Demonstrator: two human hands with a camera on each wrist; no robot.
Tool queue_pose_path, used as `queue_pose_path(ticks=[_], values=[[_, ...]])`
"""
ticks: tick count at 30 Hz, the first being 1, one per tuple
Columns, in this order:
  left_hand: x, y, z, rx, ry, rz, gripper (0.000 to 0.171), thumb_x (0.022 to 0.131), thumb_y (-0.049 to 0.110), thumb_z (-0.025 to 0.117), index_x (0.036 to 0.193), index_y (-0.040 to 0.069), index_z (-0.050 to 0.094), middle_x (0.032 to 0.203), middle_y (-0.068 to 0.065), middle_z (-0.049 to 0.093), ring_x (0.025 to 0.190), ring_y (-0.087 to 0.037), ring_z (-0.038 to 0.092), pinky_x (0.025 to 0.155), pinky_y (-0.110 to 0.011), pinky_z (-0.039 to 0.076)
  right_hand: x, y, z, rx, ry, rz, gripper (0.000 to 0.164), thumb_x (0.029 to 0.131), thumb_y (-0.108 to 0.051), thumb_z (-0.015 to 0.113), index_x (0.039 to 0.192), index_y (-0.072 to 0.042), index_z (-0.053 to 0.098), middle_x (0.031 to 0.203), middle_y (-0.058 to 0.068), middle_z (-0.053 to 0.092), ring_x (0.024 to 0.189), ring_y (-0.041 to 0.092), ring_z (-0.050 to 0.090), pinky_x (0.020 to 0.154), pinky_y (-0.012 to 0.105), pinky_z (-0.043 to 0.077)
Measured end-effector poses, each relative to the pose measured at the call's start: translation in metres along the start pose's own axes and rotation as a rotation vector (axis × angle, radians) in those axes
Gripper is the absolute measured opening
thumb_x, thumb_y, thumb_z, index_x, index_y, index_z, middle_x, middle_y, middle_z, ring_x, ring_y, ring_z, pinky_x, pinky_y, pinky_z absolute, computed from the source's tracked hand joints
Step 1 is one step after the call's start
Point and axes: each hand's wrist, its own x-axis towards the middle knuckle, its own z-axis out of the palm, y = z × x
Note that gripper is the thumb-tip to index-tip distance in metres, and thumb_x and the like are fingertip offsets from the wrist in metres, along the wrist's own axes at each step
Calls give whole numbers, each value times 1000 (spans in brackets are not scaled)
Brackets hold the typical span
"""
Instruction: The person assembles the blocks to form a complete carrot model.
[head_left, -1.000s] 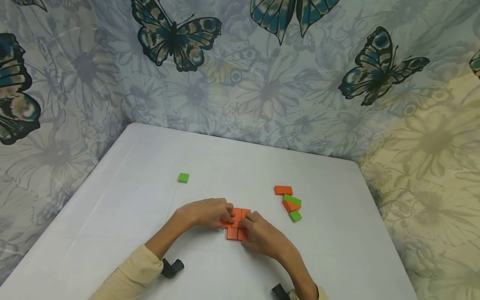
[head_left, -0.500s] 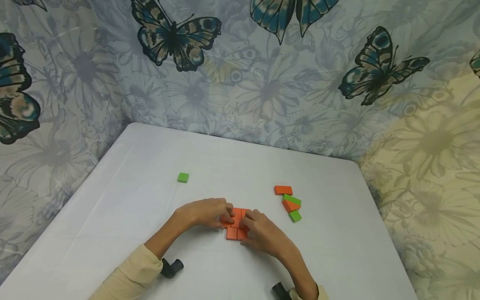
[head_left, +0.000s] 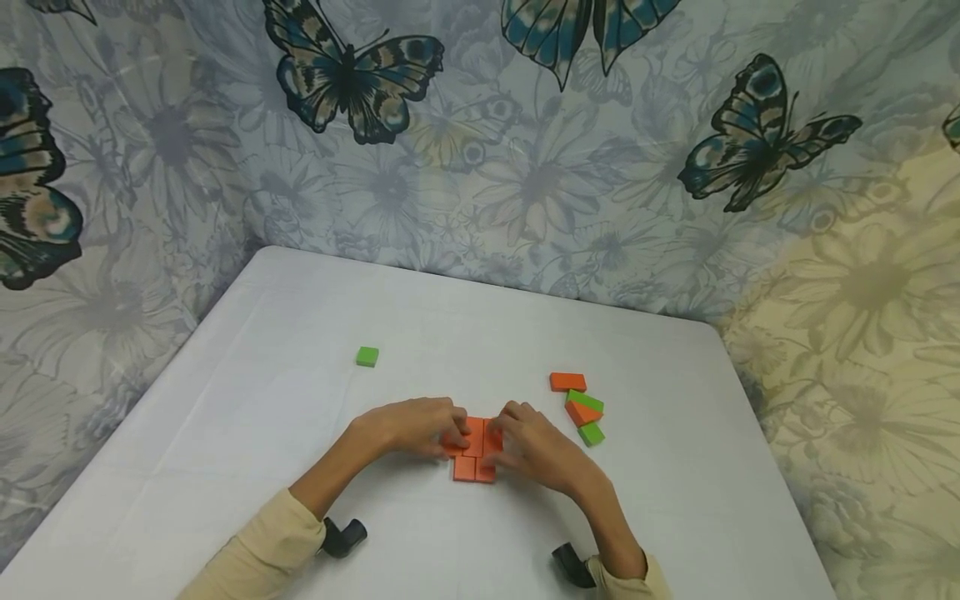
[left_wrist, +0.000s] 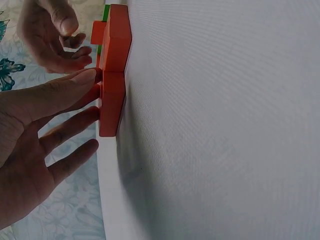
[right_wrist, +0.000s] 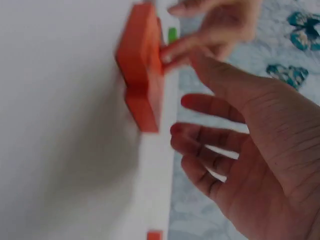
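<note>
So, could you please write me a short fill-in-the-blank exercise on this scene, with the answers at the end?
1. The lone block lying apart on the table is colored ____.
2. Of the left hand and the right hand, only the ____ one touches the grouped orange blocks.
3. The wallpaper shows pale flowers and large, dark-edged ____.
4. The loose cluster beyond the right hand combines two colors, green and ____.

Answers: green; left; butterflies; orange.

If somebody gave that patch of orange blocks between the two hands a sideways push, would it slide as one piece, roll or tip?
The orange blocks might separate, since seams show between them. They seem unlikely to roll or tip, as they lie low and flat on the white table. Each would probably feel stiff: the edges look straight.
</note>
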Motion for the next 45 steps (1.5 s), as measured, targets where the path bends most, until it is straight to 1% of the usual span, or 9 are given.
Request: queue_pose_path(ticks=[4, 8, 15, 18, 21, 25, 33, 40, 45], values=[[1, 0, 1, 1, -2, 9, 31, 92, 15, 81, 123, 20, 80, 126, 5, 70, 117, -13, 61, 101, -23, 54, 6, 22, -10, -139, 102, 190, 45, 92, -28, 81, 125, 0, 68, 119, 16, 67, 111, 31, 63, 96, 47, 57], [2, 0, 0, -10, -5, 18, 31, 92, 14, 81, 122, 19, 80, 126, 5, 70, 118, -13, 62, 103, -24, 54, 7, 40, -14, -239, 52, 269, 50, 95, -26, 77, 133, 4, 63, 129, 25, 64, 123, 42, 62, 102, 58, 54], [4, 3, -3, -6, -14, 23, 30, 92, 15, 80, 122, 19, 80, 126, 5, 70, 119, -13, 62, 103, -24, 54, 2, 46, -25, 23, 10, 129, 33, 97, -15, 74, 128, -6, 71, 114, 10, 74, 109, 31, 67, 97, 51, 57], [3, 3, -3, -16, -13, 17, 29, 92, 15, 80, 121, 19, 80, 125, 5, 70, 118, -14, 62, 102, -24, 54, 2, 45, -22, -72, 57, 121, 28, 94, -14, 77, 122, -12, 75, 104, 9, 69, 94, 26, 62, 84, 44, 56], [2, 3, -3, -19, -12, 19, 29, 92, 15, 80, 121, 18, 81, 125, 4, 70, 118, -14, 62, 101, -24, 54, 7, 45, -12, -153, 90, 139, 32, 92, -14, 80, 123, -14, 74, 111, 13, 67, 96, 28, 61, 85, 44, 57], [2, 2, -3, -20, -7, 20, 28, 92, 15, 80, 120, 18, 81, 125, 3, 71, 116, -14, 62, 100, -23, 54, 19, 47, -1, -174, 141, 131, 37, 89, -9, 83, 124, -6, 72, 116, 14, 71, 104, 30, 66, 93, 46, 60], [3, 3, -3, -35, -5, 20, 29, 91, 14, 81, 120, 17, 81, 124, 4, 70, 115, -14, 61, 100, -23, 55, 19, 42, -6, -185, 242, 90, 25, 80, 0, 86, 102, -2, 75, 92, 8, 75, 81, 23, 65, 75, 38, 58], [4, 3, -1, -26, -13, 6, 29, 92, 14, 81, 120, 18, 81, 125, 4, 70, 115, -13, 61, 100, -23, 54, -15, 12, -33, -44, 135, -31, 24, 81, -6, 86, 102, -9, 76, 96, -2, 76, 86, 17, 70, 80, 31, 59], [4, 2, -2, -23, -8, -3, 29, 90, 14, 82, 119, 18, 81, 123, 5, 70, 115, -13, 61, 100, -23, 54, -26, -16, -32, -27, -2, -130, 22, 82, -12, 86, 102, -14, 76, 96, -8, 74, 87, 11, 66, 85, 28, 56]])
